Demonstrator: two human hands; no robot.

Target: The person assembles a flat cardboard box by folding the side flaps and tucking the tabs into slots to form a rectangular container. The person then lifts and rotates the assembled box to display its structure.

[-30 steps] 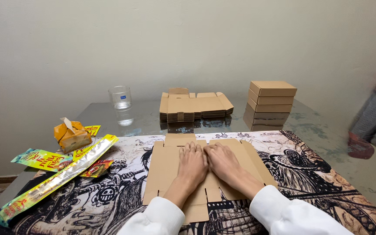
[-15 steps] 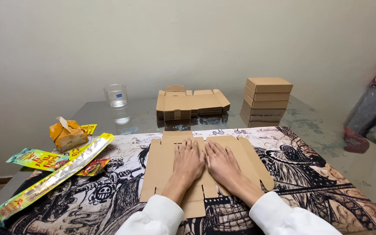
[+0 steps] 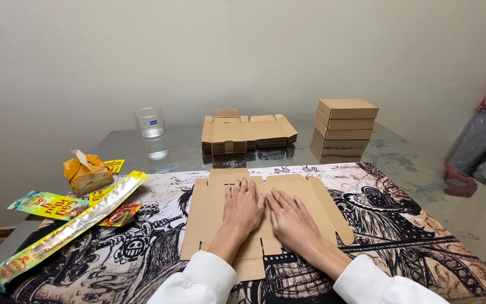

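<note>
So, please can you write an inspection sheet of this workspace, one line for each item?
Surface: glass table with a printed mat.
Job's things: flat cardboard blank on the mat; stack of flat blanks; stack of folded boxes.
Clutter: snack wrappers, orange pack, drinking glass.
Grippers: left hand and right hand, palms flat on the blank.
Cables: nothing seen.
Surroundings: plain wall; bags at right.

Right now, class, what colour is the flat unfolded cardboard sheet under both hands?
Plain brown flat unfolded cardboard sheet, clearest in the head view.
</note>
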